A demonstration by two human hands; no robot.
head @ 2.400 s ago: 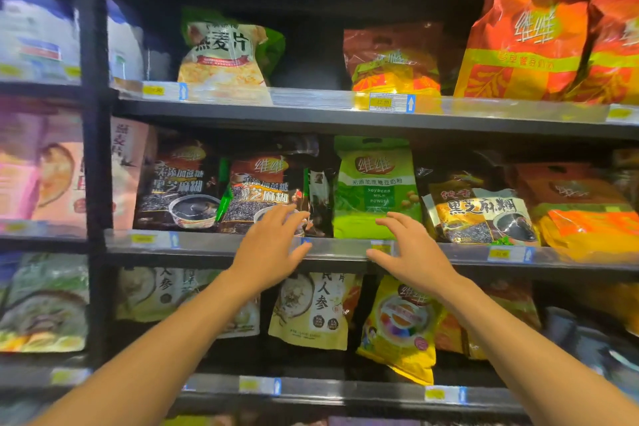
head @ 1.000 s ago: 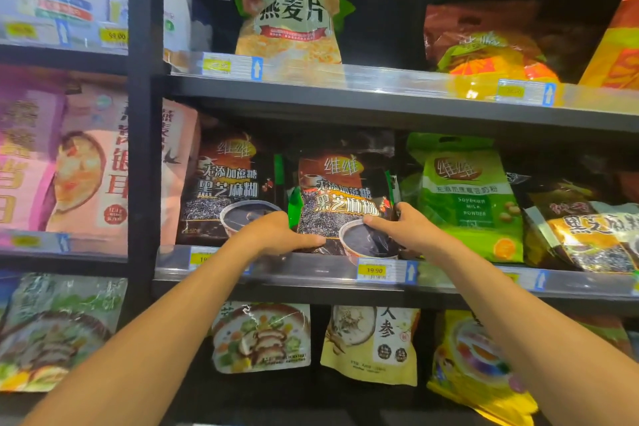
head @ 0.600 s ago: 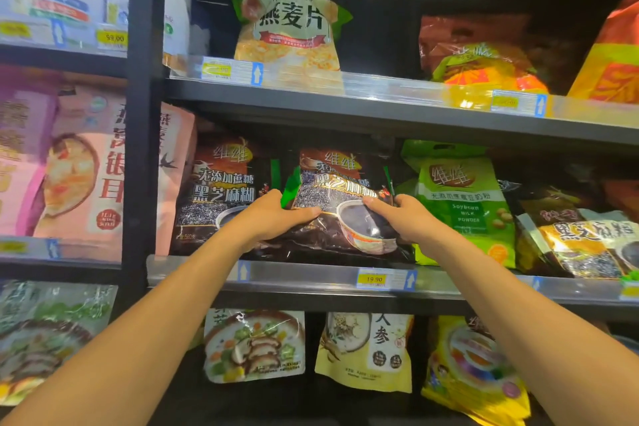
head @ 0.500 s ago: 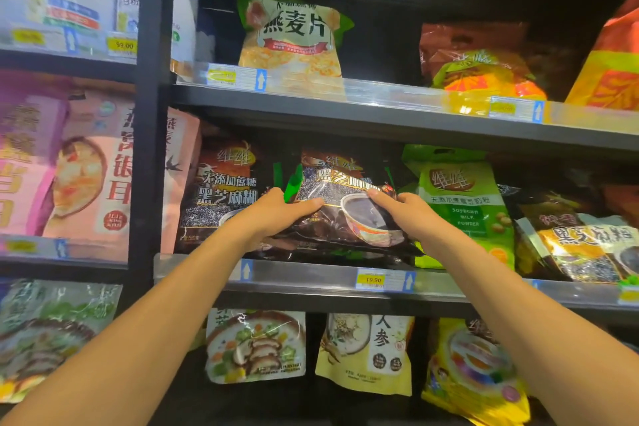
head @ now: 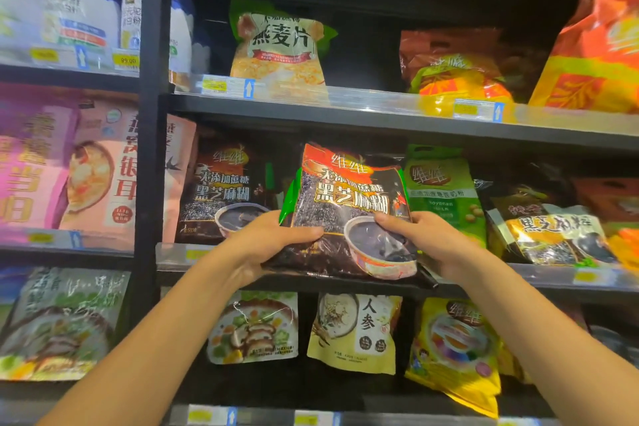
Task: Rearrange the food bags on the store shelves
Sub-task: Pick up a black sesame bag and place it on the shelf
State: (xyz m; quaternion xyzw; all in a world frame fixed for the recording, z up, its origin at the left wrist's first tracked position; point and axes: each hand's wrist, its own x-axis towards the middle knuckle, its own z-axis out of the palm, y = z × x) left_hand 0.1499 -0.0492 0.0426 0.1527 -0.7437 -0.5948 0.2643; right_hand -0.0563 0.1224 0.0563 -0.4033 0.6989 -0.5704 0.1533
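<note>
Shelving (head: 150, 149): black metal rack, several tiers, stocked with food bags across the whole view.

Orange bag (head: 587, 62): top tier, far right, upright.

Pink bags (head: 96, 176): left bay, middle tier, standing side by side.

Black sesame bag (head: 349, 211): the one I hold. It is off the rack, just in front of the middle shelf (head: 553, 278) at the centre, tilted a little to the right, its bottom edge over the shelf lip. A matching dark bag (head: 224, 190) stands to its left and a green bag (head: 439, 183) to its right.

Oat bag (head: 280, 48): top tier, above the held bag.

My left hand (head: 266, 242): thumb clamped on the front of the bag's lower left corner, fingers hidden behind it.

My right hand (head: 428, 242): thumb pressed on the front at the lower right, fingers wrapped behind.

Price tag (head: 473, 110): yellow, on the top tier's lip, right of centre.
</note>
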